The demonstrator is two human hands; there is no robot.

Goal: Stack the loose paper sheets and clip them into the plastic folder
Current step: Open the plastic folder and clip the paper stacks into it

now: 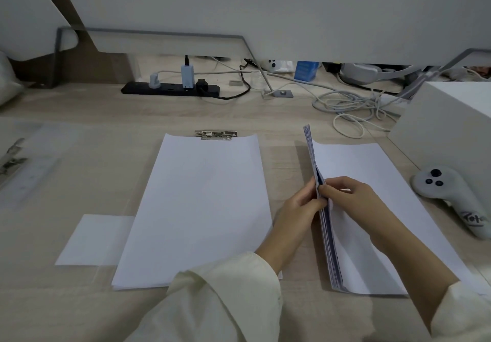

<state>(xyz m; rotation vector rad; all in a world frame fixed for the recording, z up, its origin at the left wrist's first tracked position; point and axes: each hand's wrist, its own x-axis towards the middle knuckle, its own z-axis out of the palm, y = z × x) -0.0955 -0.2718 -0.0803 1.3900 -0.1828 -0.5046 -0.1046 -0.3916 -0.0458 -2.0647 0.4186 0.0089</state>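
Note:
A stack of white paper sheets (202, 203) lies flat in the middle of the desk, its top edge under a metal clip (216, 134) of a clear plastic folder. To the right, a second pile of sheets (372, 182) lies on the desk with its left edge lifted upright. My left hand (297, 209) and my right hand (348, 195) both pinch that lifted bundle of sheets (313, 161) from either side. A small white sheet (93, 240) lies at the lower left, partly under the middle stack.
Another clear folder with a metal clip (16, 161) lies at the far left. A white controller (451, 195) rests at the right, next to a white box (446, 118). A black power strip (170, 89) and tangled cables (353, 105) sit at the back.

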